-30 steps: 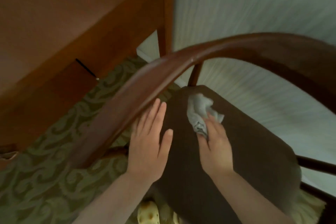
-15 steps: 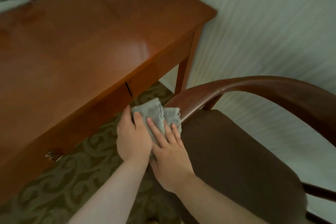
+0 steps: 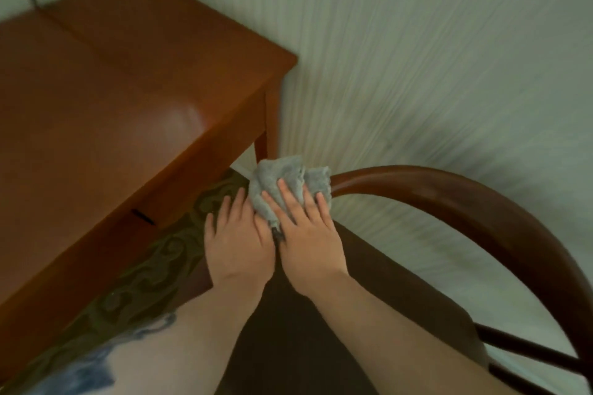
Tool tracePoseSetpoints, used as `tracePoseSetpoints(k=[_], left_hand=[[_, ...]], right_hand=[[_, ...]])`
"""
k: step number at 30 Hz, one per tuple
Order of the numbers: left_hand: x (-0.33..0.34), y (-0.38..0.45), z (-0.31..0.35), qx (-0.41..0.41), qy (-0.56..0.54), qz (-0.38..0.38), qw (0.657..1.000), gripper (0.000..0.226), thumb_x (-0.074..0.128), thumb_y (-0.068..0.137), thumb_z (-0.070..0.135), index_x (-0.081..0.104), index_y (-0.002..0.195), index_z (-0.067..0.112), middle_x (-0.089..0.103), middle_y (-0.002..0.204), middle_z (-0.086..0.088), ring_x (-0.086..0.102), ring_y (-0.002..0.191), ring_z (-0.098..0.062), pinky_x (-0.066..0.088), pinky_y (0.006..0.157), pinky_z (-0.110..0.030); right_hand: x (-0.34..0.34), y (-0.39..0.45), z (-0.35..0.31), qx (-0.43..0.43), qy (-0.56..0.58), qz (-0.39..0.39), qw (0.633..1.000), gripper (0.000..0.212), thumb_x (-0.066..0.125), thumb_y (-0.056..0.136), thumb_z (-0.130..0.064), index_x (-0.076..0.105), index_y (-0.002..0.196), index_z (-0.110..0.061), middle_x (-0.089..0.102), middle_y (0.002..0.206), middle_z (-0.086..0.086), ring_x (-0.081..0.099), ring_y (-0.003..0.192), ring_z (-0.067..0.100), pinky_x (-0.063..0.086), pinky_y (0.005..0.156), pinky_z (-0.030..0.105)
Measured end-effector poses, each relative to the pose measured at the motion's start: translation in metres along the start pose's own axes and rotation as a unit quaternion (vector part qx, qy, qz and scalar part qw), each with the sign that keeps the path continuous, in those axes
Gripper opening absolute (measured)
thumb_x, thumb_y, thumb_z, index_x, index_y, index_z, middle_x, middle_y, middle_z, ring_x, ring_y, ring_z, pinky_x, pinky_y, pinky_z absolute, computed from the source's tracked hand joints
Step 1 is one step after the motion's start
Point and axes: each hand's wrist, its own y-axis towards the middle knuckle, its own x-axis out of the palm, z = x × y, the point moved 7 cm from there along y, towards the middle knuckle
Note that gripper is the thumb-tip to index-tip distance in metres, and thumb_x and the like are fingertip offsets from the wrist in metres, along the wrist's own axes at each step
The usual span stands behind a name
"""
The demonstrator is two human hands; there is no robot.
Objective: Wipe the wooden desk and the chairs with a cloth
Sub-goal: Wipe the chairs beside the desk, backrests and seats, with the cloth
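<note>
One grey cloth (image 3: 290, 181), bunched, centre of frame, sitting on the near end of the chair's curved wooden rail (image 3: 449, 199). Cloth covers the rail end; rail arcs from there out to the right edge and down toward lower right.

Two hands on it, side by side, touching each other.
- Right hand (image 3: 305, 234): fingers nearly straight, spread, lying flat on top of the cloth and pressing it onto the rail. Four fingertips visible on the fabric; thumb hidden.
- Left hand (image 3: 239, 244): just left of the cloth, fingers extended and slightly relaxed, inner edge against the cloth's lower left. Can't tell whether its thumb has hold of any fabric.

One chair in view: dark brown seat (image 3: 385, 298) lower centre-right under both forearms, one dark rung at right edge.

One wooden desk (image 3: 112, 112), reddish brown, fills left half up to upper left; one leg visible just above the cloth, apart from it. One dark slot in its front edge.

Patterned green carpet (image 3: 154, 269) between desk and chair. Pale striped wall (image 3: 433, 58) upper right, blurred.
</note>
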Motion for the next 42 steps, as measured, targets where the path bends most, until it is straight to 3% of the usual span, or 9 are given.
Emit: tracePoseSetpoints(k=[10, 18, 21, 25, 29, 32, 35, 39, 42], left_hand=[[-0.009, 0.0, 0.012, -0.037, 0.037, -0.051, 0.997, 0.062, 0.025, 0.093, 0.044, 0.016, 0.152, 0.026, 0.02, 0.16, 0.002, 0.015, 0.147, -0.02, 0.018, 0.117, -0.051], [-0.008, 0.004, 0.009, -0.026, -0.009, -0.035, 0.999, 0.06, 0.003, 0.096, 0.042, 0.02, 0.152, 0.026, 0.024, 0.159, 0.003, 0.017, 0.147, -0.019, 0.019, 0.117, -0.052], [-0.01, 0.001, 0.009, -0.008, -0.021, -0.018, 1.0, 0.061, 0.001, 0.098, 0.045, 0.025, 0.151, 0.028, 0.027, 0.158, 0.003, 0.022, 0.146, -0.019, 0.022, 0.116, -0.052], [-0.015, 0.01, 0.036, -0.023, -0.06, -0.015, 0.998, 0.06, 0.007, 0.099, 0.043, 0.035, 0.148, 0.025, 0.028, 0.157, -0.001, 0.022, 0.145, -0.022, 0.018, 0.116, -0.053], [-0.008, 0.036, 0.121, 0.118, -0.037, -0.084, 0.989, 0.06, 0.016, 0.097, 0.043, 0.012, 0.154, 0.027, 0.005, 0.162, 0.002, 0.003, 0.149, -0.017, 0.007, 0.119, -0.048], [-0.011, 0.046, 0.153, 0.163, -0.052, -0.075, 0.982, 0.062, 0.008, 0.094, 0.044, 0.014, 0.154, 0.026, 0.014, 0.161, 0.001, 0.009, 0.148, -0.017, 0.007, 0.119, -0.048], [-0.009, 0.042, 0.187, 0.218, -0.082, -0.084, 0.969, 0.059, 0.004, 0.098, 0.043, 0.019, 0.153, 0.027, 0.018, 0.16, 0.003, 0.011, 0.148, -0.016, 0.007, 0.12, -0.046], [-0.011, 0.031, 0.209, 0.197, -0.107, -0.028, 0.974, 0.051, 0.016, 0.102, 0.038, 0.034, 0.147, 0.025, 0.032, 0.156, -0.003, 0.023, 0.145, -0.023, 0.014, 0.116, -0.051], [-0.009, 0.018, 0.227, 0.21, -0.1, -0.03, 0.972, 0.05, 0.021, 0.102, 0.039, 0.028, 0.15, 0.026, 0.024, 0.158, -0.004, 0.017, 0.146, -0.026, 0.005, 0.116, -0.053]], right_hand=[[-0.002, 0.007, 0.005, -0.008, -0.001, -0.03, 1.0, 0.069, 0.031, 0.102, -0.034, -0.014, 0.153, -0.031, -0.02, 0.161, -0.002, -0.025, 0.145, 0.024, -0.021, 0.115, 0.043], [-0.014, 0.002, 0.036, -0.096, -0.06, -0.003, 0.994, 0.079, 0.046, 0.095, -0.024, -0.005, 0.155, -0.026, -0.006, 0.163, 0.002, -0.001, 0.15, 0.026, -0.011, 0.119, 0.041], [-0.049, -0.018, 0.127, 0.099, -0.051, 0.073, 0.991, 0.077, 0.051, 0.09, -0.019, 0.012, 0.156, -0.025, 0.009, 0.163, 0.001, 0.01, 0.149, 0.026, -0.002, 0.121, 0.041], [-0.067, -0.034, 0.15, 0.371, 0.026, 0.144, 0.917, 0.066, 0.033, 0.094, -0.027, 0.01, 0.156, -0.025, 0.001, 0.163, 0.0, -0.002, 0.149, 0.029, -0.004, 0.121, 0.044], [-0.055, 0.003, 0.095, 0.211, 0.052, 0.056, 0.974, 0.06, 0.033, 0.1, -0.03, 0.01, 0.155, -0.029, 0.001, 0.163, -0.005, -0.012, 0.149, 0.021, -0.014, 0.118, 0.038], [-0.066, -0.023, 0.138, 0.178, -0.02, 0.05, 0.983, 0.067, 0.038, 0.099, -0.029, 0.002, 0.155, -0.034, -0.002, 0.163, -0.008, -0.005, 0.149, 0.017, -0.015, 0.118, 0.037], [-0.085, -0.091, 0.21, 0.359, -0.025, 0.142, 0.922, 0.066, 0.042, 0.097, -0.024, 0.011, 0.155, -0.031, 0.014, 0.162, -0.004, 0.009, 0.149, 0.021, -0.002, 0.121, 0.042], [-0.086, -0.19, 0.26, 0.636, 0.081, 0.214, 0.737, 0.054, 0.038, 0.1, -0.022, 0.026, 0.152, -0.02, 0.031, 0.155, 0.008, 0.024, 0.141, 0.033, 0.005, 0.12, 0.046], [-0.081, -0.162, 0.237, 0.605, 0.113, 0.211, 0.76, 0.061, 0.038, 0.101, -0.024, 0.01, 0.155, -0.032, 0.004, 0.163, -0.004, 0.002, 0.149, 0.028, 0.002, 0.121, 0.046]])
